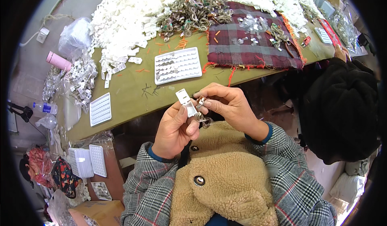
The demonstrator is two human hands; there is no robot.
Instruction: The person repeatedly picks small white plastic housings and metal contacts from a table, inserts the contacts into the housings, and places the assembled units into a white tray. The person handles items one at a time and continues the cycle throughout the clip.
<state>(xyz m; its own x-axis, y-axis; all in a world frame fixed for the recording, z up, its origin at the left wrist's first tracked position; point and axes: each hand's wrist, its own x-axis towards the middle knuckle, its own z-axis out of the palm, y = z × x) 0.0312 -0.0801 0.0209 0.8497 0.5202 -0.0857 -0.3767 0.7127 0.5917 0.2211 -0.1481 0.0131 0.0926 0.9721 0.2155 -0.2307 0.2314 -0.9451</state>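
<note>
In front of my chest, my left hand [171, 127] pinches a small white plastic case [189, 108] with its hinged lid tipped up. My right hand [231, 105] is closed on a small part with metal and orange-brown pieces [200, 101], held right beside the case. A coil of clear-coated wire [207, 121] dangles below the fingertips; it seems to belong to that part. Both hands are above my lap, just off the table's near edge. Some of the part is hidden by my fingers.
On the green table [137, 97] lie a tray with round button cells [193, 69], another white tray [100, 109], heaped white casings [121, 20], tangled coiled wires [193, 14] and a plaid cloth [225, 50]. A person in black [338, 113] sits close on the right. Trays [80, 162] stand lower left.
</note>
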